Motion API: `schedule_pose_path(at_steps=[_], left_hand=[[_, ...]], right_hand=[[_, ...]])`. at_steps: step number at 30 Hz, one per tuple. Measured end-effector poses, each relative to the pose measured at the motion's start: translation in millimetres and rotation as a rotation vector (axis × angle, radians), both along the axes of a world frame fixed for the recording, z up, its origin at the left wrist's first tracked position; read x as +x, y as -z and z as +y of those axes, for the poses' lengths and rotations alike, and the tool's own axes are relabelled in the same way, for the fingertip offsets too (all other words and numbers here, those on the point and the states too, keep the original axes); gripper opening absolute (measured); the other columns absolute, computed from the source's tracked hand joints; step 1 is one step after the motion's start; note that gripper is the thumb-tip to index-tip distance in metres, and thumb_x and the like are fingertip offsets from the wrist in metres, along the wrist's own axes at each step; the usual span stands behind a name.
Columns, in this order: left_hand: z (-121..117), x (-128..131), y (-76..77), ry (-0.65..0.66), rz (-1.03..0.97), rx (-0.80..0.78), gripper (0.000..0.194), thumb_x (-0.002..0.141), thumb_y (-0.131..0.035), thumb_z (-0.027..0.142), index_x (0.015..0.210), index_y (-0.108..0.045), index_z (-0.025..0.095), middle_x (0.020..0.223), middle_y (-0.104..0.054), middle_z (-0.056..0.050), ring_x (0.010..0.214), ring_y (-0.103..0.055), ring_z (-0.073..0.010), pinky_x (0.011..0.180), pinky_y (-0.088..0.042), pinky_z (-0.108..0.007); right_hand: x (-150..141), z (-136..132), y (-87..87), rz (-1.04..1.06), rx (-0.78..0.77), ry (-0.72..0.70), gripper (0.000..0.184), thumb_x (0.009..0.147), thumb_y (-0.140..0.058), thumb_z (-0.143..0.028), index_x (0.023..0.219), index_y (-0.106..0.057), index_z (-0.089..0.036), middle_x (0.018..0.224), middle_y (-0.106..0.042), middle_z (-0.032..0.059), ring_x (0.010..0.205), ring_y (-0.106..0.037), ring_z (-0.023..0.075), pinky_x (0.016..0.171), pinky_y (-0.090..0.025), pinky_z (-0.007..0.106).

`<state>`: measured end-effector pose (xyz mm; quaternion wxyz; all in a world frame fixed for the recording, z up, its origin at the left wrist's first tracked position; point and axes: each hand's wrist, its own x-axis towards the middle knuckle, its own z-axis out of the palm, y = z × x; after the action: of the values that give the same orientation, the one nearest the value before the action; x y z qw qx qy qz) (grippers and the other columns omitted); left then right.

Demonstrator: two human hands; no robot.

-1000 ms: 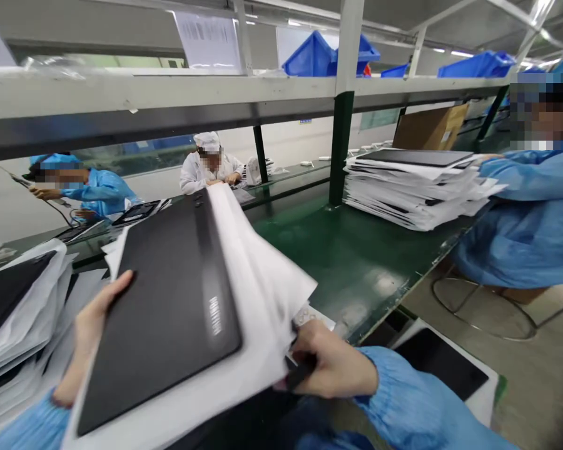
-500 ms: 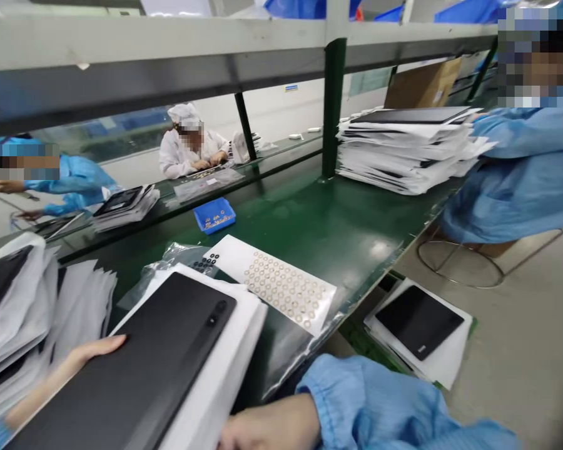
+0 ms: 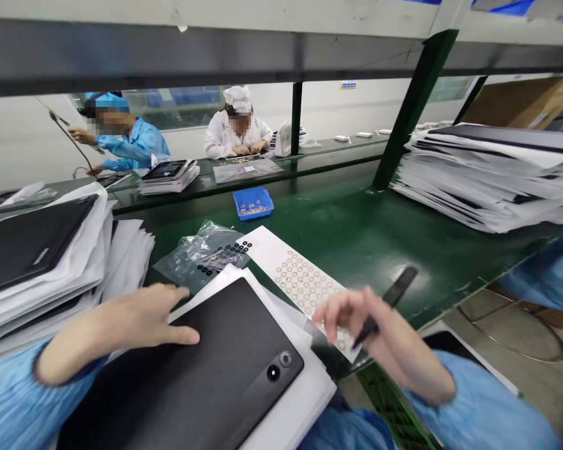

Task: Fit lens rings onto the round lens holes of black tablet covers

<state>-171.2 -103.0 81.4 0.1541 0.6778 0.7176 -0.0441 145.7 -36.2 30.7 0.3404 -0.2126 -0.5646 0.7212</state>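
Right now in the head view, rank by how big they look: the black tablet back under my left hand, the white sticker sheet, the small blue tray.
1. black tablet back, though nearness to the camera enlarges it.
2. white sticker sheet.
3. small blue tray, though farthest away.

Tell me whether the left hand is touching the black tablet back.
Touching. The head view shows the left hand lying flat on the black tablet back, thumb and palm pressed on its upper-left part.
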Motion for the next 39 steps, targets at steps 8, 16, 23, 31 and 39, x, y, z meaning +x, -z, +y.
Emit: schedule_pose_path(at_steps=[8, 16, 23, 31, 39], left_hand=[[-19, 45, 13.9, 0.476, -0.11, 0.042, 0.071, 0.077, -0.066, 0.058, 0.14, -0.042, 0.036, 0.152, -0.03, -0.008, 0.138, -0.02, -0.0424, 0.102, -0.034, -0.063], [-16, 44, 18.7, 0.511, -0.15, 0.096, 0.072, 0.074, -0.071, 0.056, 0.138, -0.044, 0.036, 0.148, -0.035, -0.011, 0.136, -0.025, -0.043, 0.102, -0.021, -0.072], [-16, 46, 23.7, 0.533, -0.171, 0.163, 0.075, 0.067, -0.079, 0.05, 0.134, -0.05, 0.034, 0.144, -0.041, -0.014, 0.131, -0.032, -0.0488, 0.095, -0.026, -0.076], [-16, 42, 40.3, 0.519, -0.149, 0.199, 0.078, 0.066, -0.077, 0.055, 0.136, -0.046, 0.038, 0.146, -0.04, -0.013, 0.133, -0.03, -0.0485, 0.099, -0.02, -0.076], [-20, 35, 51.7, 0.567, -0.201, 0.332, 0.067, 0.077, -0.067, 0.057, 0.137, -0.045, 0.036, 0.147, -0.04, -0.009, 0.137, -0.027, -0.0405, 0.108, -0.015, -0.068]], right_hand=[[-64, 103, 14.3, -0.334, -0.008, 0.173, 0.039, 0.06, -0.083, -0.041, 0.062, -0.054, -0.015, 0.054, -0.061, -0.0005, 0.051, -0.06, 0.01, 0.053, -0.054, 0.021], [-81, 115, 54.0, -0.38, 0.135, 0.394, 0.032, 0.073, -0.073, -0.041, 0.074, -0.051, -0.018, 0.054, -0.064, -0.001, 0.046, -0.065, 0.0127, 0.047, -0.055, 0.02], [-81, 110, 54.6, -0.423, 0.247, 0.43, 0.039, 0.068, -0.073, -0.05, 0.072, -0.052, -0.017, 0.052, -0.065, -0.0003, 0.045, -0.064, 0.0133, 0.047, -0.053, 0.022], [-83, 114, 47.6, -0.334, 0.119, 0.395, 0.043, 0.061, -0.077, -0.052, 0.066, -0.055, -0.015, 0.049, -0.061, -0.0016, 0.043, -0.059, 0.0095, 0.044, -0.05, 0.019], [-44, 14, -3.6, -0.198, 0.02, 0.165, 0.035, 0.074, -0.072, -0.044, 0.066, -0.052, -0.017, 0.05, -0.06, -0.0028, 0.034, -0.056, 0.0103, 0.032, -0.046, 0.019]])
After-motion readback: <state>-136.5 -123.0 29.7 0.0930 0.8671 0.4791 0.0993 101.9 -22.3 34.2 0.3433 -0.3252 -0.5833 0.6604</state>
